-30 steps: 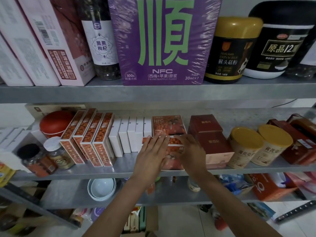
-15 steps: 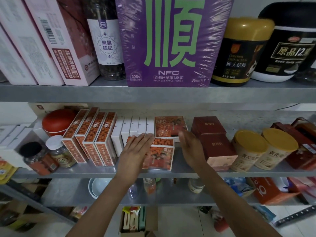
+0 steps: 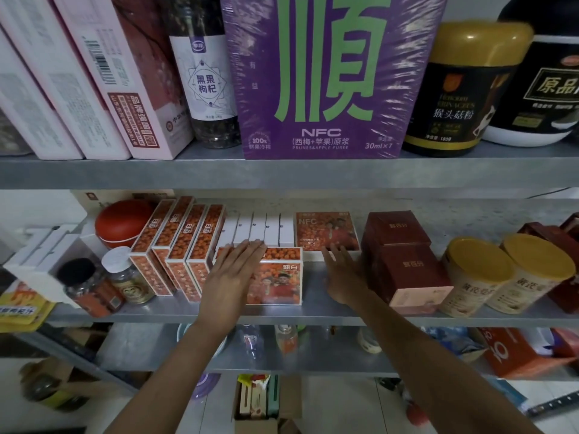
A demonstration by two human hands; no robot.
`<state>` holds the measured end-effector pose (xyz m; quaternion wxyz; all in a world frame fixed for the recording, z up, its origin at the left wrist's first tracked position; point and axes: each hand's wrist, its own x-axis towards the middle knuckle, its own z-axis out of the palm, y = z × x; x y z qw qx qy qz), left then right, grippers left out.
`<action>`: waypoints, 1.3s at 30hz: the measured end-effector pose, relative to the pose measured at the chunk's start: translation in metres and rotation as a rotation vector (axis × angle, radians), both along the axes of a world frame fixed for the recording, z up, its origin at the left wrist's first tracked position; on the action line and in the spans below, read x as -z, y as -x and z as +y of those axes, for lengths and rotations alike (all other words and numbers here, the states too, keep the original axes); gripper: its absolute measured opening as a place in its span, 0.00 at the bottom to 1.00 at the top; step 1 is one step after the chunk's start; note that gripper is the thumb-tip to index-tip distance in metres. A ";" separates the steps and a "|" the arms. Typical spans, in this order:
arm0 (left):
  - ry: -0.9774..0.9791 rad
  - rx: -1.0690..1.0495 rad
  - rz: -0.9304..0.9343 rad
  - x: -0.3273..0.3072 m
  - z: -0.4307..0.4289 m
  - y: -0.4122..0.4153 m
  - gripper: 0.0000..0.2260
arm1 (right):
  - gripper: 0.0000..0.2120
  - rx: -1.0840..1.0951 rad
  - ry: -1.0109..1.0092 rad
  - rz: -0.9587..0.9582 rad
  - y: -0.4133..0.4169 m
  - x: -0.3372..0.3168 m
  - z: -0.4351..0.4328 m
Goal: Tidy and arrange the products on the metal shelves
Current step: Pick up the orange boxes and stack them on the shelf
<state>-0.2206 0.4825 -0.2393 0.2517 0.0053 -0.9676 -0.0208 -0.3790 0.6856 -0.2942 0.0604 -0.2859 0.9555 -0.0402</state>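
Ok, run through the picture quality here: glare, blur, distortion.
Head view: shrink-wrap on the purple box throws streaky glare. Head view: the pink boxes at left tilt outward, likely wide-angle distortion. Head view: the right hand looks slightly smeared by motion. Head view: goods on the lower shelf are dim and soft.

Left hand flat on orange box

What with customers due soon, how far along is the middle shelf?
Done: four orange boxes stand in a row, white boxes beside them. In hand: the left hand presses flat on a loose orange box; the right hand is open beside it. Left: probably fitting that box into line.
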 end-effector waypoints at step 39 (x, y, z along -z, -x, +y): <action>-0.130 -0.002 0.057 0.007 -0.003 -0.004 0.36 | 0.27 0.281 0.797 0.258 -0.104 0.046 0.054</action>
